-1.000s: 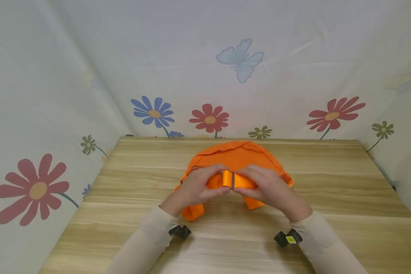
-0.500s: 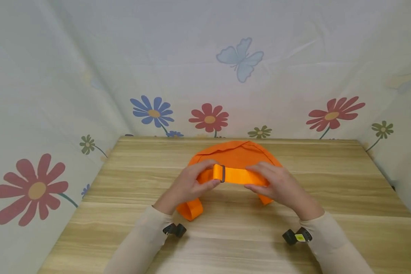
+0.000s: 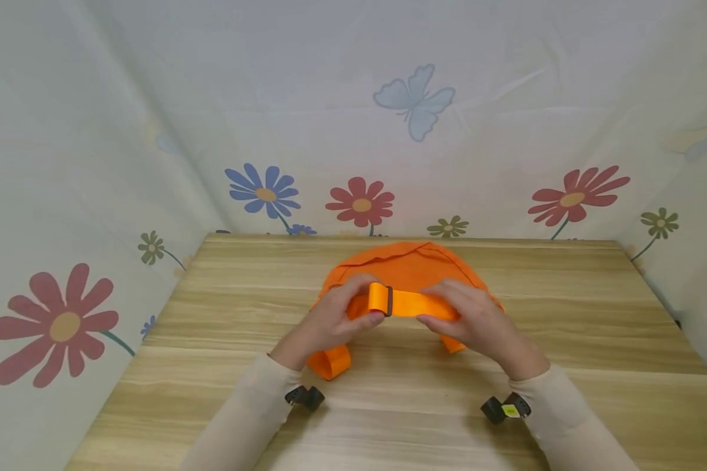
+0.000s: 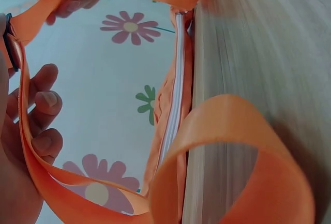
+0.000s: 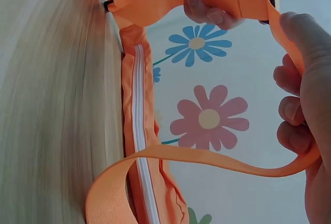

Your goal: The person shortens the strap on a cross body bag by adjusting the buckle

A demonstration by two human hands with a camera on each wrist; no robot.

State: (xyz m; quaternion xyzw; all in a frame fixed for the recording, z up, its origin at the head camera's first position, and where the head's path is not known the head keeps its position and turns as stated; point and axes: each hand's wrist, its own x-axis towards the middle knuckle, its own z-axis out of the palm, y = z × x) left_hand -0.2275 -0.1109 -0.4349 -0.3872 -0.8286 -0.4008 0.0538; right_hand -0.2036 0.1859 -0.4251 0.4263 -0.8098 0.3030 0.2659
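An orange waist bag (image 3: 409,267) lies on the table, its white zip (image 5: 138,100) facing the person. Above its near side, both hands hold the bag's orange webbing strap (image 3: 415,304). My left hand (image 3: 334,315) pinches it beside a dark strap slider (image 3: 390,301), thumb below and fingers behind. Farther right, my right hand (image 3: 477,322) grips the flat stretch of strap between thumb and fingers. A doubled loop of strap stands out left of the slider. In the left wrist view, another strap loop (image 4: 227,115) hangs near the tabletop.
The wood-grain table (image 3: 224,392) reaches back to a pale curtain (image 3: 306,98) printed with flowers and a butterfly. Dark wrist cameras sit on both wrists. A second dark buckle (image 5: 108,5) shows on the strap in the right wrist view.
The hands have drawn apart, baring more flat strap between the slider and the right hand. In the last half second both came slightly back together. The bag stays in place.
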